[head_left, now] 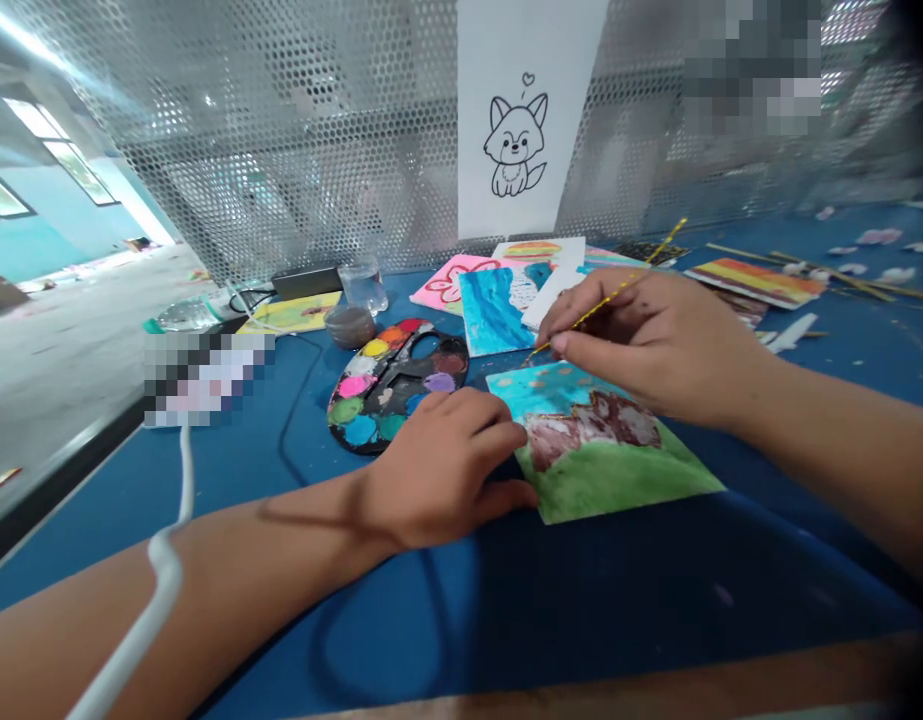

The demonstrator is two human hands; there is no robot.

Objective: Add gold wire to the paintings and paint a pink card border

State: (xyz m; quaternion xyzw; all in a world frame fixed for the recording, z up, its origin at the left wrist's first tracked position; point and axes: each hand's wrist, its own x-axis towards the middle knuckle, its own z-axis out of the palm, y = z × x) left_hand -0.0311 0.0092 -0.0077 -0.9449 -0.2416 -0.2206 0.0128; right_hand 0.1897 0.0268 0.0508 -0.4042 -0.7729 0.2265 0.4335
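A small painting (626, 460) lies on the blue table, with blue sky, brown mountain shapes and a green lower part. At its left edge my left hand (453, 465) rests with curled fingers, the fingertips and thumb gripping that edge. Above the painting's top, my right hand (641, 335) pinches a thin yellow paintbrush (663, 243) with dark specks. The brush slants down to the left, its tip close to the painting's upper edge; I cannot tell whether it touches. Left of the painting sits a black paint palette (390, 385) with several colours, partly behind my left hand.
A cup of murky water (350, 326) and a clear cup (364, 287) stand behind the palette. Other painted cards, such as a blue one (495, 310), lie behind my hands. A fox drawing (517, 150) hangs on the perforated metal screen (341, 130). A white cable (165, 570) crosses my left forearm.
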